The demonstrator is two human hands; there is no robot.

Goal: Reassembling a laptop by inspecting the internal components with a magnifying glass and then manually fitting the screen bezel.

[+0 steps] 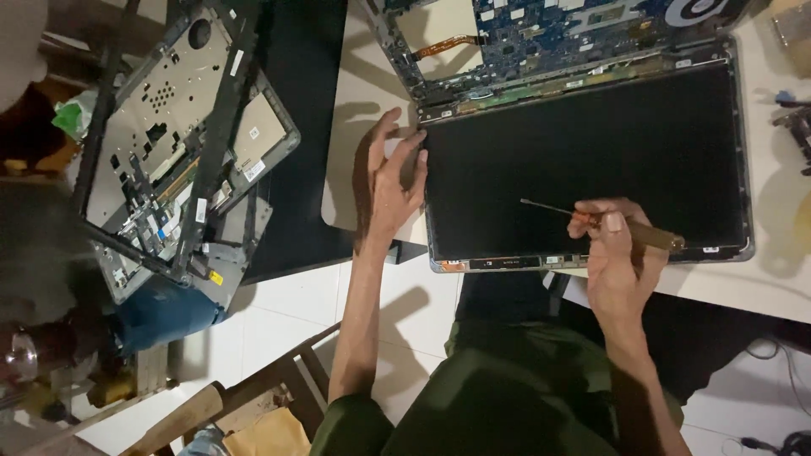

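Right hand (617,253) pinches a wooden-handled screwdriver (596,217), shaft running up-left over the dark laptop screen (583,152); tip sits between both hands. Left hand (393,181), fingers spread and empty, presses the screen's left edge.

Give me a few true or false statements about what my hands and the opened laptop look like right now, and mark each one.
1. The right hand holds a screwdriver over the laptop screen. True.
2. The left hand grips a pair of pliers. False: it holds no tool and rests at the screen's left edge.
3. The laptop's circuit board is exposed. True.
4. The screen shows a bright picture. False: it is dark.
5. A stripped laptop shell lies off to the left of the hands. True.
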